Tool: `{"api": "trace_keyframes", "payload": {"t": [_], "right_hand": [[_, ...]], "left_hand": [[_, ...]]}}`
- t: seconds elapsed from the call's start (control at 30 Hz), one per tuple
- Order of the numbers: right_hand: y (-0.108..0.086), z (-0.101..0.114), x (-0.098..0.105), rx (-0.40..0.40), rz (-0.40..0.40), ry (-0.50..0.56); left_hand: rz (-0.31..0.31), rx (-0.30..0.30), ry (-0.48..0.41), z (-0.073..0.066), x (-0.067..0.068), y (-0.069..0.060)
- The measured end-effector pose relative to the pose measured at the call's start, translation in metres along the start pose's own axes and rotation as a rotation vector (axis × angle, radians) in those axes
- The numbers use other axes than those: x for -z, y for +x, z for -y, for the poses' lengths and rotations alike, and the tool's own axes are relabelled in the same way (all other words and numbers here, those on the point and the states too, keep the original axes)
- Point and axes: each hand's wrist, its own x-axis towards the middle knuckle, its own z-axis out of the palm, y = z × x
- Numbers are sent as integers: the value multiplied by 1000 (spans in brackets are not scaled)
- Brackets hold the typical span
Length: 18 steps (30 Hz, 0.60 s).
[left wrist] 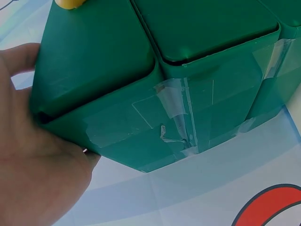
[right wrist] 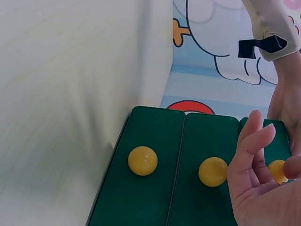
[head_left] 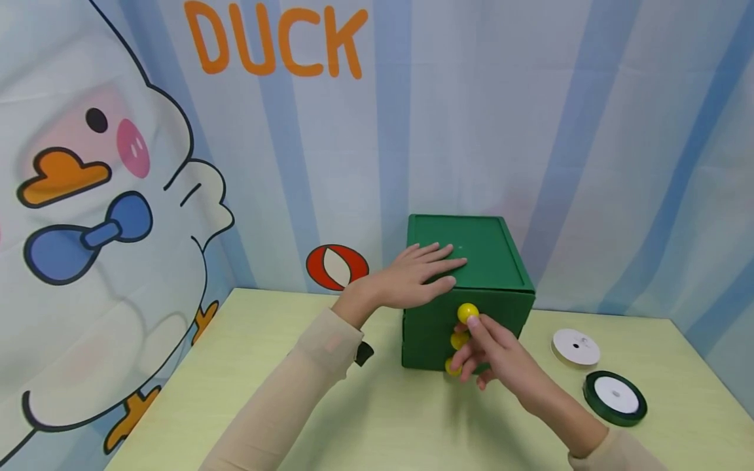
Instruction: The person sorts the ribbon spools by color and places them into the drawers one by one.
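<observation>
A green box (head_left: 471, 252) with three stacked drawers stands on the table, each drawer front bearing a round yellow knob. My left hand (head_left: 406, 278) lies on the box top with fingers spread; the left wrist view shows this hand (left wrist: 42, 155) at the box's edge beside the drawer fronts (left wrist: 94, 52). My right hand (head_left: 506, 360) pinches the top knob (head_left: 468, 313) between thumb and finger, its other fingers near the lower knobs. In the right wrist view my hand (right wrist: 263, 188) is at the top knob (right wrist: 278, 171), with the middle knob (right wrist: 213, 172) and bottom knob (right wrist: 142, 160) uncovered. All drawers look closed.
On the table (head_left: 253, 366), right of the box, lie a white spool (head_left: 576, 347) and a dark green ribbon roll (head_left: 615, 398). Behind the box hangs a striped cloth (head_left: 471, 111) with a duck print. A black strap end (head_left: 364, 354) shows at my left sleeve.
</observation>
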Motion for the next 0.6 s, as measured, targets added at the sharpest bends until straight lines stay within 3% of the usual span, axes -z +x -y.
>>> {"api": "trace_keyframes", "payload": {"t": [0.6], "right_hand": [[10,0,2,1,-27,-13]], "left_hand": [[-31,-13,14,0,-2,-1]]}}
